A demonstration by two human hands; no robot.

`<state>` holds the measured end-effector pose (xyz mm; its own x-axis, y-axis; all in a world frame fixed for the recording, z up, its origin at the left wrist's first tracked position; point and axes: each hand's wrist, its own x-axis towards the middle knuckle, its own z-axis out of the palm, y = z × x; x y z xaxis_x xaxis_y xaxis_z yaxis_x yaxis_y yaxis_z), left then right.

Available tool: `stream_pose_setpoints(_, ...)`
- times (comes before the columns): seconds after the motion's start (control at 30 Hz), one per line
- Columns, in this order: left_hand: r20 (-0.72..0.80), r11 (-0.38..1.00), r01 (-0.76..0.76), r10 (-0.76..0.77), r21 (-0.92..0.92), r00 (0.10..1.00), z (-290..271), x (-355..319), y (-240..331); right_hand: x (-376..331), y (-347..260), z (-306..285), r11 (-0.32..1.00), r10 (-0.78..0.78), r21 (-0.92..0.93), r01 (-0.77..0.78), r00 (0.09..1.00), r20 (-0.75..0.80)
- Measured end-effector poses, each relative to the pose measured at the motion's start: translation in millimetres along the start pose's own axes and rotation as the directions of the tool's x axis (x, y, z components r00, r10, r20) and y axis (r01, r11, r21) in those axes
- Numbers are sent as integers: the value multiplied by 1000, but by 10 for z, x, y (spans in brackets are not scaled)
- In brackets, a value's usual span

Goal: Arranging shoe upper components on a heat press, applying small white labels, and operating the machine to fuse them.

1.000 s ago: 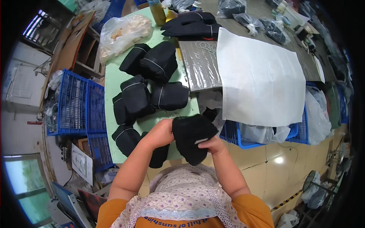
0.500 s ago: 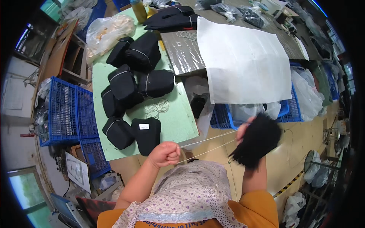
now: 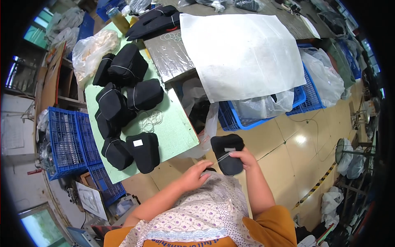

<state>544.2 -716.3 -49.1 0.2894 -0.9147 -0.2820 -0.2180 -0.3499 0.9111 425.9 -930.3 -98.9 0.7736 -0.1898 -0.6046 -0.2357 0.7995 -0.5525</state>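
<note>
My right hand [image 3: 245,158] grips a black fabric bundle [image 3: 227,144], its thumb on the front beside a small grey tag. A thin pale elastic band [image 3: 223,157] runs across the lower part of the bundle toward my left hand [image 3: 196,176]. The left fingers are bent at the band's end, low in front of the apron; part of their grip is hidden. On the green tabletop [image 3: 177,131] to the left stand several similar black bundles [image 3: 146,94], most with a pale band around them. The nearest bundle [image 3: 144,154] bears a white label.
Loose elastic bands [image 3: 151,120] lie among the bundles. A bag of pale pieces [image 3: 94,51] is at the table's far left. A white sheet [image 3: 247,53] drapes over the grey table's front edge, above a blue crate [image 3: 242,117] of plastic bags. More blue crates [image 3: 66,140] stand left.
My right hand has brought the bundle leftward and nearer my left hand, turning its tagged face up. The band, stretched long between the hands before, is now much shorter. The view has shifted right.
</note>
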Motion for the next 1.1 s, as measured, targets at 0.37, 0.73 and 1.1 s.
stream_pose_setpoints(0.37, -233, 997, 77, -68, 29, 970, -473, -363, -18, 2314, -28, -327, 753, -460, -658, -6, 710, -533)
stream_pose_setpoints(0.73, -666, 898, 399, -413, -185, 621, -166, -2253, -190, 925, -203, 1646, 448, -784, -765, 462, 614, -89)
stream_pose_setpoints(1.1, -473, 410, 376, -166, -831, -865, 1152, -6250, -1139, -1038, 2442, 3744, 406, 343, -288, 867, 147, 928)
